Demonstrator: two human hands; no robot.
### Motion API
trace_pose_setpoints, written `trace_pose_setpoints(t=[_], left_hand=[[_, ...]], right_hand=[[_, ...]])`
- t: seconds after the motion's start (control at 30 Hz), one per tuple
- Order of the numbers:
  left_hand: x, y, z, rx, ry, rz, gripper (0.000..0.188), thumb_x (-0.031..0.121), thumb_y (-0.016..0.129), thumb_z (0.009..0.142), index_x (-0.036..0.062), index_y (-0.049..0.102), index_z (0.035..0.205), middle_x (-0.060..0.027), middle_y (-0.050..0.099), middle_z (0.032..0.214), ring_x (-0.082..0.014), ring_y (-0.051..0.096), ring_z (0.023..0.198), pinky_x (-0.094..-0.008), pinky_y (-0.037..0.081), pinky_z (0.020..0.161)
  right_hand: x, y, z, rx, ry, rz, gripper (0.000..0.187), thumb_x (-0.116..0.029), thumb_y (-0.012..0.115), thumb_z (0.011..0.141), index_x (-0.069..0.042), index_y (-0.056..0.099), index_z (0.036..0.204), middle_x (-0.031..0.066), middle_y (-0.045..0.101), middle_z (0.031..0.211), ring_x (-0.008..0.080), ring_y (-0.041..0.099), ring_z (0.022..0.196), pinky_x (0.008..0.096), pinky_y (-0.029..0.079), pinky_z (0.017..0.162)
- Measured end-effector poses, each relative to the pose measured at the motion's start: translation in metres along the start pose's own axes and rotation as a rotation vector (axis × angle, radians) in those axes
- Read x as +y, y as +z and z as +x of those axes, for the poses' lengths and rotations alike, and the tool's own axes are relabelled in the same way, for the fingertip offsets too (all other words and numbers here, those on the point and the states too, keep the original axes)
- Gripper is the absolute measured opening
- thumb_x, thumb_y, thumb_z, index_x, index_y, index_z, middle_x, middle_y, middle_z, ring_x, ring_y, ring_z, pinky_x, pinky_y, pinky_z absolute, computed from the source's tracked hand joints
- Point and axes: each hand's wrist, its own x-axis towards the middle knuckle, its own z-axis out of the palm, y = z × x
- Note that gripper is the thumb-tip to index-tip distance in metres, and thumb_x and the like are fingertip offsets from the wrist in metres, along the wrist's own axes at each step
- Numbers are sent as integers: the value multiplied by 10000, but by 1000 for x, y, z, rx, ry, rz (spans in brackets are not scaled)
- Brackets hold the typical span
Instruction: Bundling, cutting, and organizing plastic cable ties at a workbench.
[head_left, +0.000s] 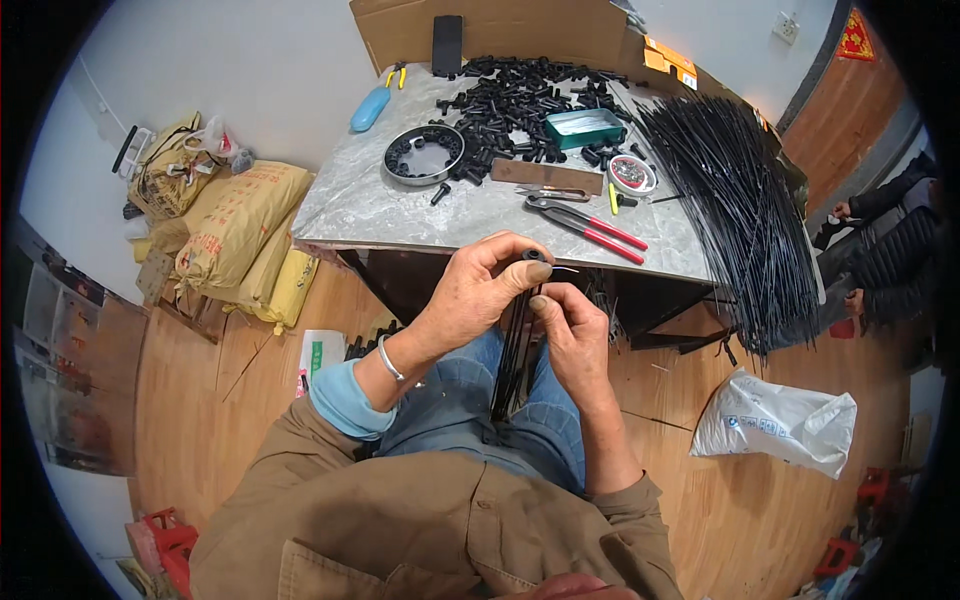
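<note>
My left hand (478,285) pinches a small black fitting (533,255) with a round end between thumb and forefinger. Close beside it, slightly lower, my right hand (575,335) is closed, its thumb and forefinger pinching near the upper part of several thin black rods (511,360). These rods hang between the hands down to my lap. A short thin light-coloured tip shows just right of the left thumb. How the fitting and rods join is hidden by my fingers.
On the grey table (350,205) ahead lie a heap of black fittings (520,95), a round metal tray (424,155), red-handled pliers (590,228), small snips (553,193), a green box (583,128) and a large bundle of black rods (740,200). A white sack (775,420) rests on the floor. Another person (885,240) is at far right.
</note>
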Motion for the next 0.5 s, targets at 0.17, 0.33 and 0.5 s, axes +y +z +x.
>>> trace_pose_setpoints(t=[0.17,0.33,0.5], left_hand=[[0,-9,4,-114,-70,-131,192,175,640,899,28,588,1011,18,573,915,-43,515,841,-204,437,763],[12,-16,6,-245,-148,-75,200,200,641,892,31,577,979,13,554,909,-68,523,870,-226,440,788],[6,-20,13,-319,42,72,260,293,635,896,34,612,918,-14,532,893,-96,500,839,-240,419,739]], right_hand=[[-10,6,0,22,-147,-99,102,-64,559,924,25,608,928,31,588,736,82,543,629,244,462,561],[-18,7,-2,39,-285,-240,69,-35,563,913,27,582,889,70,548,713,115,531,589,262,441,532],[-9,3,1,-18,-284,-307,76,-22,558,911,23,599,956,66,568,744,113,541,601,257,454,539]])
